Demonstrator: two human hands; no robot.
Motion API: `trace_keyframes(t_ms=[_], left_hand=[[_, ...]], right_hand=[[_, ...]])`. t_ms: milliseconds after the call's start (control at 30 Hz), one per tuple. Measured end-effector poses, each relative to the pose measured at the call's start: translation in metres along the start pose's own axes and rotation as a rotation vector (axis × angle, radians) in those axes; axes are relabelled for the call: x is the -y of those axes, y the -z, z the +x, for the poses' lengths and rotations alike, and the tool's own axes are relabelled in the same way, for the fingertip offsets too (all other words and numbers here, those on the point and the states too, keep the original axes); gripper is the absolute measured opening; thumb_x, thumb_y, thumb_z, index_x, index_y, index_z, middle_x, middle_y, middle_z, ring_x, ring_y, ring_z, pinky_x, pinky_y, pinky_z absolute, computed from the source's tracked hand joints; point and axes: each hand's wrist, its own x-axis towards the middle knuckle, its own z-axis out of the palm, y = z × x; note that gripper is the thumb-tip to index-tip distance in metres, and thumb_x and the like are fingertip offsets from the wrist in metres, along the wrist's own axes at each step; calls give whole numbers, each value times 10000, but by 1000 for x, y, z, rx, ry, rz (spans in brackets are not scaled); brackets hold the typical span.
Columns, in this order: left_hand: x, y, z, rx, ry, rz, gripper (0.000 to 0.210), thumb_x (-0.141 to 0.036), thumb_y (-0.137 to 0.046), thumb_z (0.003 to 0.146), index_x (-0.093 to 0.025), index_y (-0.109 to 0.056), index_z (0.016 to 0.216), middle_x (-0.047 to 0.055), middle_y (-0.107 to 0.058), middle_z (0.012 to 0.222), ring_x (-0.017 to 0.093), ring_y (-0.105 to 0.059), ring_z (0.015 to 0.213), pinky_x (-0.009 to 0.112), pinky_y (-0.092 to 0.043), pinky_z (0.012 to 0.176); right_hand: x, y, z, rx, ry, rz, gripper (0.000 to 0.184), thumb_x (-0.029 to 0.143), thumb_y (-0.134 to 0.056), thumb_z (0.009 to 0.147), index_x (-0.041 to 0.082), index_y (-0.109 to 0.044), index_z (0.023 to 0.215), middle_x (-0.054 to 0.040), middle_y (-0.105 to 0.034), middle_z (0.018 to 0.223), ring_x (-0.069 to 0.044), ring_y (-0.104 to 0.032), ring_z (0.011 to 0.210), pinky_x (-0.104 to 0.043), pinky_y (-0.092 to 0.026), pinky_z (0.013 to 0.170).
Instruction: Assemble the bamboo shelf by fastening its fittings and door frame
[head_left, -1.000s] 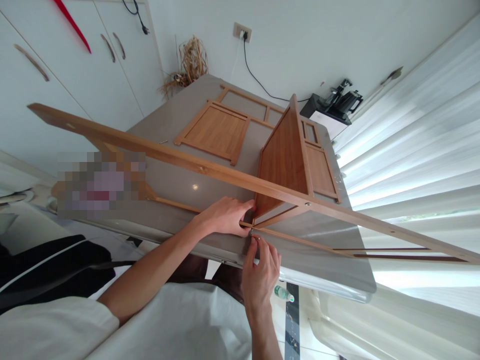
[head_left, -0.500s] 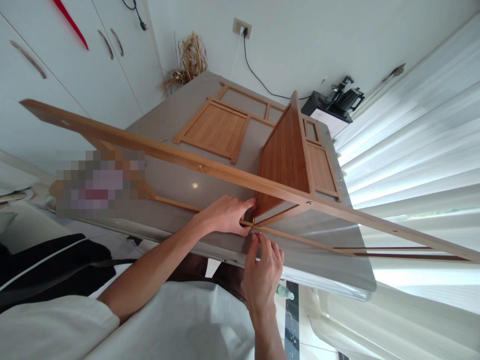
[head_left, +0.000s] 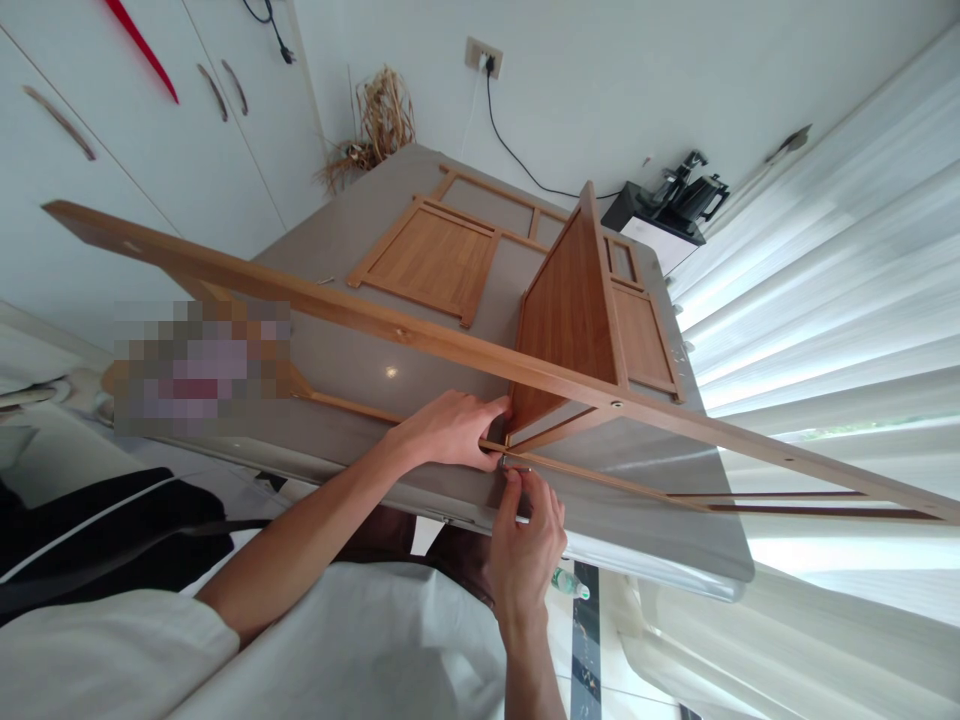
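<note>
My left hand (head_left: pixel 457 428) is closed around the lower rail (head_left: pixel 397 415) of a wooden frame, its fingers by the bottom corner of an upright wooden panel (head_left: pixel 566 305). Just to the right, my right hand (head_left: pixel 531 520) pinches a small metal hex key (head_left: pixel 519 468) between thumb and forefinger. The key's bent end meets the rail's near side, right beside my left fingertips; the fastener there is too small to make out. Above both hands runs the frame's long upper rail (head_left: pixel 405 335), which has holes along it and touches the panel's edge.
Two more slatted wooden panels, a left one (head_left: pixel 427 255) and a right one (head_left: pixel 645 335), lie on the grey table (head_left: pixel 330 235). A kettle (head_left: pixel 694 200) stands on a small cabinet behind. A blurred patch covers the left end of the frame. A plastic bottle (head_left: pixel 570 583) is below the table edge.
My right fingers have shifted slightly and the hex key has turned a little, its long arm now showing more to the right. My left hand, frame and panel stay put.
</note>
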Motion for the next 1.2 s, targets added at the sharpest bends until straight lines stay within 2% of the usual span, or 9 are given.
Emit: trace_keyframes(t_ms=[233,467,667,967,1200], left_hand=[[0,-1,0,-2,-4,15,376,-436,-689,761,-254,-516,1041,-52,-730,739,220,-702,670,307,-374,547],[0,-1,0,-1,-3,27,395,-455,-689,768,-254,-522,1064,-48,-731,749,218,-701,666,307,-374,553],[0,0,0,-3,-1,26,413,-466,-693,767,-252,-523,1077,-47,-732,750,217,-699,662,305,-373,553],[-1,1,1,19,21,26,442,-464,-702,761,-252,-537,1112,-33,-745,782,228,-709,688,312,-399,565],[-2,1,0,24,22,28,443,-454,-701,768,-247,-540,1124,-33,-743,775,229,-711,698,312,-403,569]], right_hand=[[2,2,3,39,-211,138,313,479,-517,989,234,-711,977,-28,-741,940,-191,-657,868,-294,-451,790],[2,-2,2,11,-308,190,316,502,-544,967,228,-699,950,-38,-725,952,-185,-669,881,-284,-475,786],[0,-3,1,18,-318,192,313,501,-539,971,227,-691,975,-32,-734,937,-184,-676,878,-289,-480,794],[-1,-5,-3,-3,-263,162,343,504,-511,987,219,-702,992,-63,-733,987,-206,-662,898,-317,-466,814],[-1,-6,-2,-3,-204,137,295,457,-512,998,230,-700,992,-46,-730,976,-203,-642,930,-319,-448,851]])
